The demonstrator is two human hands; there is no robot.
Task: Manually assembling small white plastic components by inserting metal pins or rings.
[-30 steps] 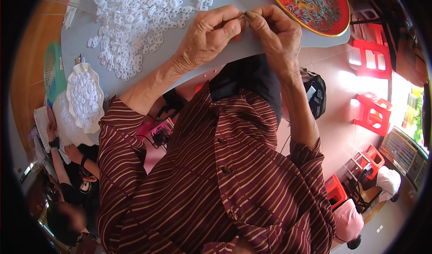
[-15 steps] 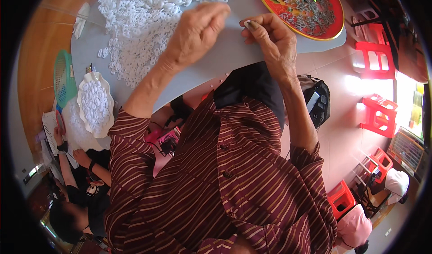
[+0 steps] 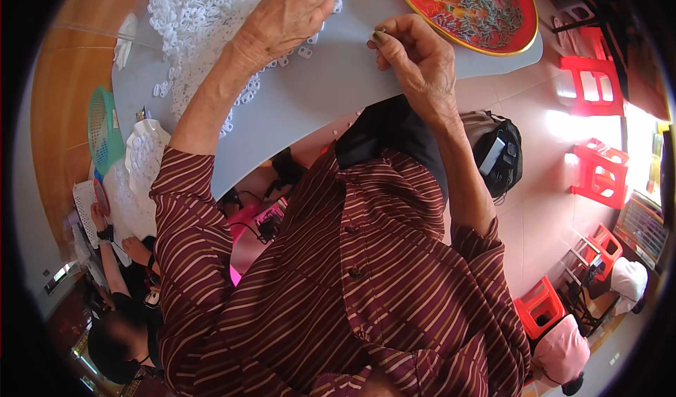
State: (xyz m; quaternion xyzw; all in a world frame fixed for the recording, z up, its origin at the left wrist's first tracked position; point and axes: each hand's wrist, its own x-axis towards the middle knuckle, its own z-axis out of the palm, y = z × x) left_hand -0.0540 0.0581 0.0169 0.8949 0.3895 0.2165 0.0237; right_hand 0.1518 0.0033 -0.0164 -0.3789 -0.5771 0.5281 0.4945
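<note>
Lying clamped in the fingertip grip of the right hand (image 3: 420,62), a small white plastic piece (image 3: 372,37); left hand (image 3: 292,13), grip indiscernible, over white two-holed plastic links (image 3: 189,13).

Red plastic stools (image 3: 591,64) stand on a pinkish tiled floor (image 3: 531,207), which shines under bright daylight (image 3: 637,143) at the right.

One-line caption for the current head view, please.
Left hand over loose white pieces, right hand pinching a small white piece near a red tray of small grey parts.
</note>
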